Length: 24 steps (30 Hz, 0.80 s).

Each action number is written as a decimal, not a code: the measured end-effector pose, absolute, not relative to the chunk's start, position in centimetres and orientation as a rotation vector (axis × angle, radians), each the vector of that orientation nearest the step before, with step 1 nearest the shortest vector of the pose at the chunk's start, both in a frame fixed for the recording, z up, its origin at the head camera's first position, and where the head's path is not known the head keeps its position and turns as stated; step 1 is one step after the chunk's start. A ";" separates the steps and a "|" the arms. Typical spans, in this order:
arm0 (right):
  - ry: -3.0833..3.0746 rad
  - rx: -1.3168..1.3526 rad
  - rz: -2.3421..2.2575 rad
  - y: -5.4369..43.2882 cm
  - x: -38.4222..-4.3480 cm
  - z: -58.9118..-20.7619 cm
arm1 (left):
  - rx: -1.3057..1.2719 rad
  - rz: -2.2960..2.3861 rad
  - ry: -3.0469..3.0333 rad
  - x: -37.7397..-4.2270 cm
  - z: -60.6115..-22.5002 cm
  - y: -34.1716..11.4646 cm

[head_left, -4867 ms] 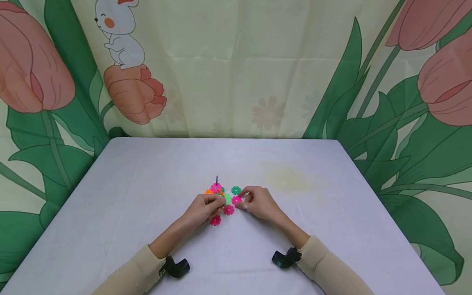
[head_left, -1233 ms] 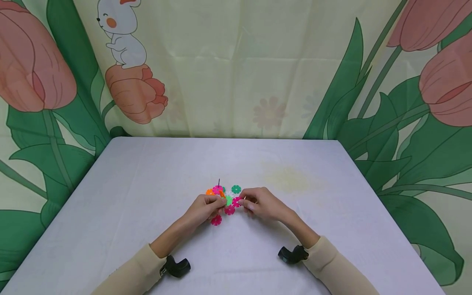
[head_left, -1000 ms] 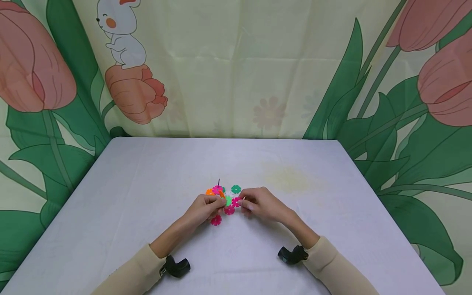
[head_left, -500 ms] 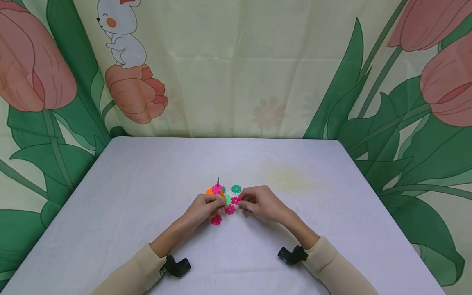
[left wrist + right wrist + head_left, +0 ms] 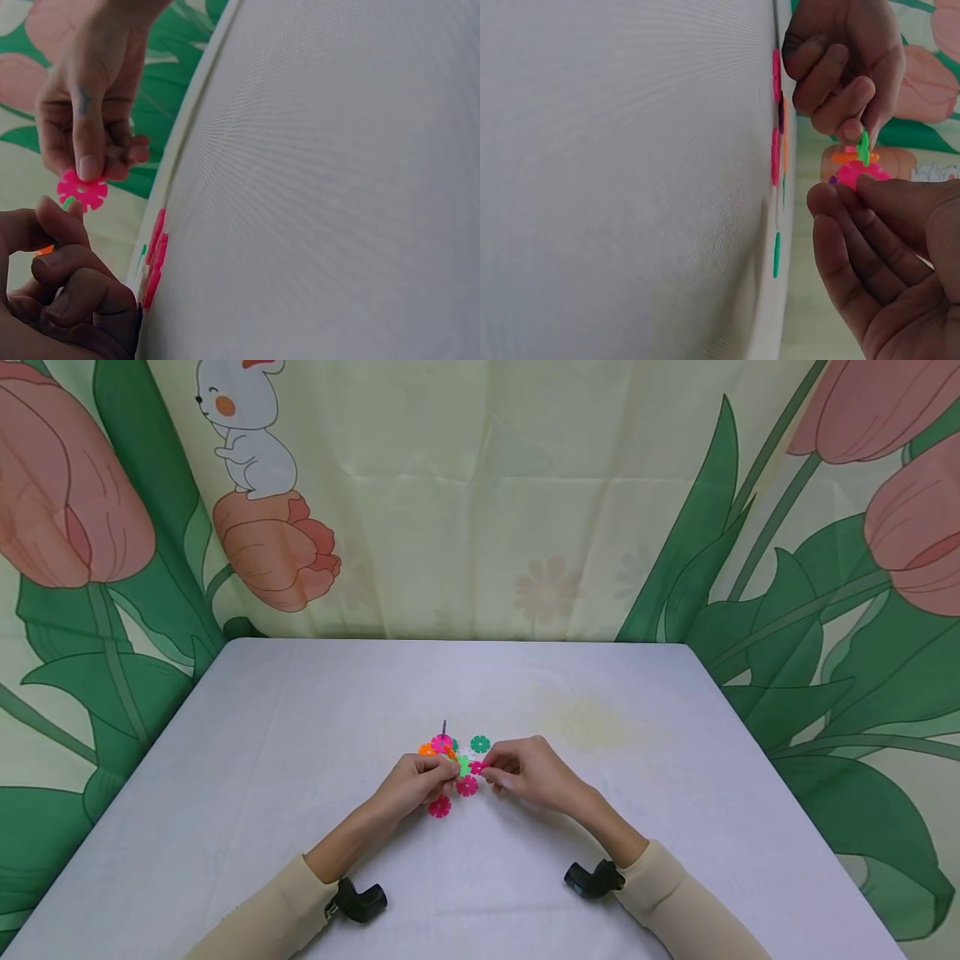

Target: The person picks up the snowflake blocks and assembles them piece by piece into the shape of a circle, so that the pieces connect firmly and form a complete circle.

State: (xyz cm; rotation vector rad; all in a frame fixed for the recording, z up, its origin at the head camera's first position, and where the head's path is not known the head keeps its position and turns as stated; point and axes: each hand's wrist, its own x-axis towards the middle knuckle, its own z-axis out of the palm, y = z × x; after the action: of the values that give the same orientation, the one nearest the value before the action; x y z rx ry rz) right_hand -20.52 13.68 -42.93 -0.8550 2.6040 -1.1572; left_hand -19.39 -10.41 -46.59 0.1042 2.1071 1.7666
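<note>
In the head view my left hand (image 5: pixel 411 783) pinches a small cluster of notched plastic snowflake discs, with a light green disc (image 5: pixel 463 766) at its right side. A bright pink disc (image 5: pixel 442 742) and a thin purple disc seen edge-on (image 5: pixel 444 727) rise behind the fingers and seem part of the cluster. Opposite, my right hand (image 5: pixel 536 774) pinches a pink notched disc (image 5: pixel 82 191) between thumb and forefinger. That disc is up against the green disc (image 5: pixel 865 150); whether their slots are joined cannot be told. My left fingers hide part of the cluster.
Loose discs lie on the white-covered table around the hands: a pink one (image 5: pixel 467 786), another pink one (image 5: pixel 440 807), a teal one (image 5: pixel 480 744) and an orange one (image 5: pixel 427 749). A printed curtain (image 5: pixel 480 510) hangs behind the table's far edge.
The right hand's pink disc has turned from face-on to more edge-on and shifted slightly left toward the green disc. The purple disc has wobbled a little. The left hand stays nearly still.
</note>
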 end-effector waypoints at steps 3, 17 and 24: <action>2.622 -0.861 -1.164 13.7 -20.5 -43.0 | 0.107 1.769 2.105 -19.4 -46.6 -10.4; 2.607 -0.900 -1.227 13.6 -20.6 -43.4 | 0.147 1.787 2.068 -19.5 -46.5 -10.7; 2.616 -0.913 -1.217 13.6 -20.6 -43.4 | 0.153 1.792 2.045 -19.5 -46.6 -10.8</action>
State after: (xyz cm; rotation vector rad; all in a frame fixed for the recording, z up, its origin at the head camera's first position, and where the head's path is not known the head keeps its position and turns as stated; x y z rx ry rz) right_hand -20.59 13.61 -43.38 -0.9134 2.6165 -1.2168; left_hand -19.50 -10.83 -46.59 0.1525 2.0454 1.7922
